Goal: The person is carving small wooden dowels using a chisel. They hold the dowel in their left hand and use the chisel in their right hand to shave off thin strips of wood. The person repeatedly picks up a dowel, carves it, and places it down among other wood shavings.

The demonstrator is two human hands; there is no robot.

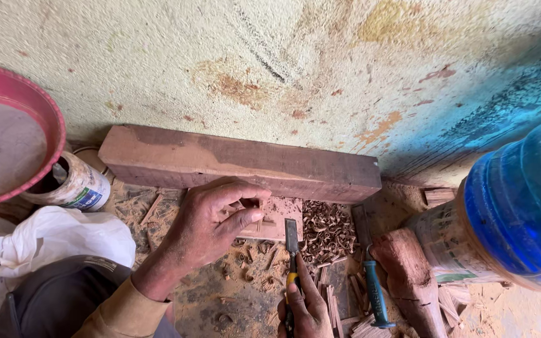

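My left hand [211, 225] rests on a small flat reddish wood piece [280, 219] lying on the floor, fingers curled over its left part. My right hand [308, 310] grips a chisel [291, 241] with a yellow-and-black handle, its flat blade pointing up at the lower edge of the wood piece. A long reddish wooden beam [239, 161] lies just behind, against the wall.
Wood shavings [327, 228] pile up right of the piece. A second chisel with a teal handle [374, 281] and a wooden mallet [411, 278] lie to the right. A blue water jug [521, 200] stands far right; a pink basin [57, 125], a white can [82, 184] and white plastic [51, 238] sit left.
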